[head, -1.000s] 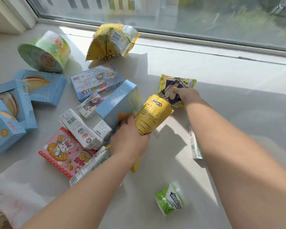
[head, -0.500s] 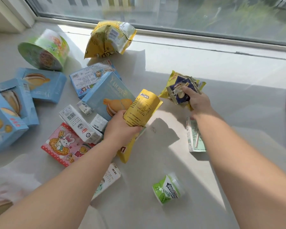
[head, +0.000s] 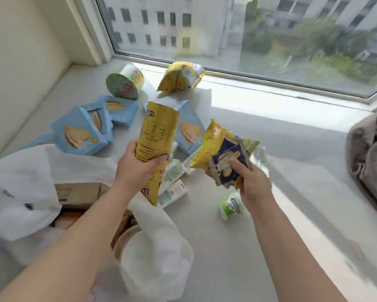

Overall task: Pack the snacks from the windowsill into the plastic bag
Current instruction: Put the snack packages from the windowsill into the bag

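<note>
At nine o'clock the white plastic bag lies slumped on the windowsill, its mouth open toward the middle, with a brown cardboard box showing inside. Up at ten o'clock sit several blue cake boxes, one leaning on another, and beyond them at eleven o'clock a green cup lies on its side. At twelve o'clock, close to the window frame, rests a crumpled yellow bag.

Near the centre the left hand is wrapped tight around a tall yellow pouch, held upright and clear of the sill, above the bag's mouth. Just below it, at six o'clock from the pouch, lie small white-and-green cartons.

At three o'clock from the pouch, the right hand grips a yellow-and-navy snack packet, also lifted. Beneath that wrist a little green-labelled cup lies tipped over. Far at three o'clock, grey-brown cloth is bunched at the edge.
</note>
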`<state>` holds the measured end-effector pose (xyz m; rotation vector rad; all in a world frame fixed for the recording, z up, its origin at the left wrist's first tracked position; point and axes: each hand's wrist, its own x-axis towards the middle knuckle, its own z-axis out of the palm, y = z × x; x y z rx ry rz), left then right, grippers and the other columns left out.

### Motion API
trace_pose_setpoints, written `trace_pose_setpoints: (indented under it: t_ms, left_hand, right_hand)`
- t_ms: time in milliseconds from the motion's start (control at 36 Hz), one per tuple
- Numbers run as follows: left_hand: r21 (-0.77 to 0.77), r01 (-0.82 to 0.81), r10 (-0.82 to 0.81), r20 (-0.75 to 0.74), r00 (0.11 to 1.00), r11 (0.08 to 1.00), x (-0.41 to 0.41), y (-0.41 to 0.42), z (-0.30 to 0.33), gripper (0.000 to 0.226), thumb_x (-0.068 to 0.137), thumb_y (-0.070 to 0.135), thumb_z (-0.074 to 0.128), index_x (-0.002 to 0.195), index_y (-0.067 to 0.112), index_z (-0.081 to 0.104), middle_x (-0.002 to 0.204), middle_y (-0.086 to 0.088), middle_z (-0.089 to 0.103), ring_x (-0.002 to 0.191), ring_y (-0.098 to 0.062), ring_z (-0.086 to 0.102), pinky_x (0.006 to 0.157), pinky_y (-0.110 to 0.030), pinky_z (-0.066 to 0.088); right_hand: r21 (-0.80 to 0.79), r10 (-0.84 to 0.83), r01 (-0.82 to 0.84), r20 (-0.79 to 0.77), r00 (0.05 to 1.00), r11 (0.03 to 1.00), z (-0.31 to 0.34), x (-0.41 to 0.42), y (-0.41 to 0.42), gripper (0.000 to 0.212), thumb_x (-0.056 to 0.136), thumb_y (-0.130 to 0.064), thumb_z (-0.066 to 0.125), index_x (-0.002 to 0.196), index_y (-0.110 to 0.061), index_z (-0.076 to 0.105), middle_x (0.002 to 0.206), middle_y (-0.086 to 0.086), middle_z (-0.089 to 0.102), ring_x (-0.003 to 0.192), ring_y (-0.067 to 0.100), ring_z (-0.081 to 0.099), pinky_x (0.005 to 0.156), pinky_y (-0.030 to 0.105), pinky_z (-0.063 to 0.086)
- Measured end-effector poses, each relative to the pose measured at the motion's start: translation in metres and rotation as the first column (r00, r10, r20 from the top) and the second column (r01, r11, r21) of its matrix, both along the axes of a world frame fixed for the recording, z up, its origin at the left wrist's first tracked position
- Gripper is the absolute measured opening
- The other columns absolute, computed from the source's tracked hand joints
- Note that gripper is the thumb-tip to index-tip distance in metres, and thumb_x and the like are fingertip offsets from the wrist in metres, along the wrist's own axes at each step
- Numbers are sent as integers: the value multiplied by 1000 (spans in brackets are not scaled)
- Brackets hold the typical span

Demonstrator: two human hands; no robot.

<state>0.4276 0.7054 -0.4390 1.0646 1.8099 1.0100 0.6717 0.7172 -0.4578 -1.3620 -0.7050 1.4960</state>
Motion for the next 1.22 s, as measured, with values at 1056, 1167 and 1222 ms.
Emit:
trace_pose_setpoints:
  t_ms: [1056, 1167, 1222]
  left_hand:
    - [-502, 578, -682, -718, 137, 644, -237, -134, -49, 66, 81, 54, 61, 136, 32, 34, 124, 3, 50, 112, -20, 50, 90, -36, 40]
    - [-662, 590, -800, -598, -46, 461, -245, -137, -39, 47, 83, 39, 60, 125, 33, 41, 113, -1, 55, 104, -23, 57, 78, -37, 47]
    - [-722, 600, -843, -519, -140, 345, -250, -146, -35, 45, 85, 26, 53, 128, 34, 40, 116, -4, 54, 106, -26, 56, 81, -41, 50]
  right_hand:
    - [27, 60, -97, 611, 789, 995, 0, -204, -161, 22, 77, -16, 76, 97, -16, 67, 87, 3, 70, 77, 16, 64, 63, 17, 48]
    - [16, 141, -195, 635, 760, 981, 0, -213, -163, 22, 76, -15, 76, 95, -18, 67, 87, 4, 71, 79, 20, 66, 67, 25, 51]
    - [-38, 228, -263, 628, 744, 964, 1, -217, -163, 26, 76, -16, 76, 99, -17, 67, 89, 3, 71, 82, 21, 66, 68, 28, 51]
